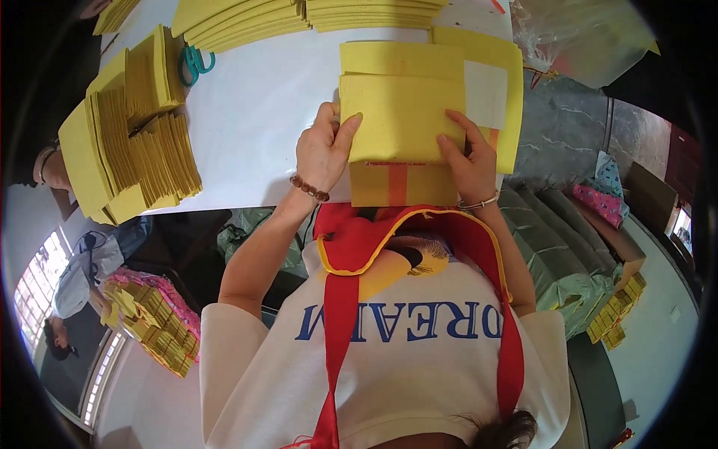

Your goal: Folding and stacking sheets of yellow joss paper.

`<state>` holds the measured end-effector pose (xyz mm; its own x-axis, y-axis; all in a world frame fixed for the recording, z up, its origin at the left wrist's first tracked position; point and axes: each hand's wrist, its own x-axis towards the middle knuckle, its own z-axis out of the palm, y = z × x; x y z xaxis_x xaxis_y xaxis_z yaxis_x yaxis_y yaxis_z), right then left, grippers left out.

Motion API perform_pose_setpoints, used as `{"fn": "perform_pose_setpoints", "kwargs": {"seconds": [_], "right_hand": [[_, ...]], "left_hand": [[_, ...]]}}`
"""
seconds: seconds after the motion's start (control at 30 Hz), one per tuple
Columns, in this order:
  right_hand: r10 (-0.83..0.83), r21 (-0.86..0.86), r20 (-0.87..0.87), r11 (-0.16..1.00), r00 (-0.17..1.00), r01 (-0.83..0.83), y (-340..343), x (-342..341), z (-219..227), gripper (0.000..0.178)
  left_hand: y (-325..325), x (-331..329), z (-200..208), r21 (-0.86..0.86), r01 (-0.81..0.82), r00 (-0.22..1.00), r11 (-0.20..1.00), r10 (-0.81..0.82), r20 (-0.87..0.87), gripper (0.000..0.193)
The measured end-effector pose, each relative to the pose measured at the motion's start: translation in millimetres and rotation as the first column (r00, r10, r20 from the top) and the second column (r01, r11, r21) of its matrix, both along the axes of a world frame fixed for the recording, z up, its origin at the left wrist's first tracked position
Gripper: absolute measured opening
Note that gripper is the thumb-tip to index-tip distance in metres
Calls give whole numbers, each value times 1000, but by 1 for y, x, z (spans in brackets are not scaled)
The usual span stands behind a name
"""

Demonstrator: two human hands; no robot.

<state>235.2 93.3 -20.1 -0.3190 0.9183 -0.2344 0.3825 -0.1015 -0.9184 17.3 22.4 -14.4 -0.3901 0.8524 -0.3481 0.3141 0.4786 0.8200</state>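
Note:
A yellow paper sheet (407, 120) lies in front of me at the table's near edge, between both hands. My left hand (323, 153) is closed on its left edge, thumb on top and the other fingers curled at the side, partly hidden. At the right edge my right hand (473, 157) grips it, with thumb and forefinger on its face. Another yellow sheet (404, 56) shows past its far edge. Below its near edge appears a darker yellow piece with an orange stripe (398, 185). A larger yellow sheet (511, 97) with a pale panel lies under the right side.
Stacks of folded yellow paper (142, 150) stand at the table's left, near teal scissors (196, 66). More yellow stacks (247, 19) line the far side. Another person's wrist (51, 168) is at the left edge. Green wrapped bundles (557, 254) sit right of me.

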Motion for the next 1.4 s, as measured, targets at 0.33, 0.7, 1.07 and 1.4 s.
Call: {"fn": "perform_pose_setpoints", "kwargs": {"seconds": [0.33,0.7,1.07,1.4], "right_hand": [[-67,21,-52,997,996,68,-2,-5,-2,36],[-71,-52,-28,996,997,70,-1,-5,4,35],[195,502,419,764,887,-405,-11,-30,-5,57],[95,488,695,665,712,-565,-10,-42,-9,66]], "left_hand": [[12,15,36,288,362,755,887,-97,-648,40],[22,47,0,153,621,615,769,-357,-703,51],[22,45,-12,162,613,631,773,-356,-690,46],[7,-1,25,483,294,952,825,-209,-224,32]]}}
